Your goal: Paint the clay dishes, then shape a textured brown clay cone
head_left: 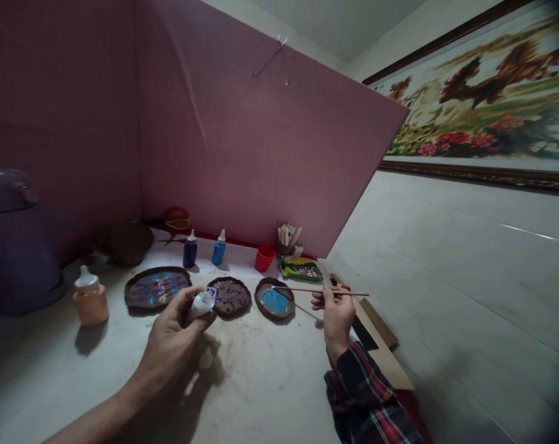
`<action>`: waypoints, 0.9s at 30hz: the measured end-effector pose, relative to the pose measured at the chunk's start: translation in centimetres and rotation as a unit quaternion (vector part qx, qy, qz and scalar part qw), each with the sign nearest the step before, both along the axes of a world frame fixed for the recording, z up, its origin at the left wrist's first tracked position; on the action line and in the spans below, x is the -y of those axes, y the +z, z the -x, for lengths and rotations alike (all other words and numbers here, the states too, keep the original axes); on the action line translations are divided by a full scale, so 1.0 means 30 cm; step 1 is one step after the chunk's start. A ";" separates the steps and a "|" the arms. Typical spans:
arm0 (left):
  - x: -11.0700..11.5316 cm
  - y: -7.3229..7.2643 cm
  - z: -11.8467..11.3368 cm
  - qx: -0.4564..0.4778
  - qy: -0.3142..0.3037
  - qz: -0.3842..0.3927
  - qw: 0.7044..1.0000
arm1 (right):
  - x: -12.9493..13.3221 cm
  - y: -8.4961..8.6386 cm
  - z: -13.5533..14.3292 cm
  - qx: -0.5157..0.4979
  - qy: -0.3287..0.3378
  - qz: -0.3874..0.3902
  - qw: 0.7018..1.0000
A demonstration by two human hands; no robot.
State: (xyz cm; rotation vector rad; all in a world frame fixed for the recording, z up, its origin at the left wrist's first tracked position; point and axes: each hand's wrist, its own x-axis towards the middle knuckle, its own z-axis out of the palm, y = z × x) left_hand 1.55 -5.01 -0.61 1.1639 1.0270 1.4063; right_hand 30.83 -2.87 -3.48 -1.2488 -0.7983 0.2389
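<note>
My left hand (pixel 180 327) is closed round a small white bottle (pixel 202 303), in front of a brown dish with purple streaks (pixel 233 298). Between the fingers of my right hand (pixel 337 311) is a thin paintbrush (pixel 320 290), pointing left. Its tip is over a small brown dish with blue paint (pixel 275 300); whether it touches the paint I cannot tell. Something whitish and translucent (pixel 326 275) also shows at the right fingers. A larger brown dish with blue and purple streaks (pixel 156 288) lies at the left.
Dark blue (pixel 190 251) and light blue (pixel 219 250) bottles, a red cup (pixel 264 259), a holder of white sticks (pixel 288 237) and a green packet (pixel 301 269) line the back. Left are an orange bottle (pixel 91 299), a purple container (pixel 20 246) and scissors (pixel 176 219). Cardboard (pixel 385 357) lies right.
</note>
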 end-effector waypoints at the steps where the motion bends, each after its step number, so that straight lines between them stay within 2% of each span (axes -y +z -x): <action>1: -0.002 -0.003 0.002 -0.006 -0.003 -0.003 1.000 | -0.001 -0.001 -0.001 -0.001 0.002 0.000 1.000; 9: -0.030 -0.040 0.016 -0.054 -0.007 -0.034 0.998 | -0.007 -0.007 -0.003 -0.016 0.022 -0.006 1.000; 27: -0.040 -0.057 0.021 -0.054 -0.010 -0.031 0.998 | -0.024 -0.023 -0.009 -0.038 0.060 -0.015 0.997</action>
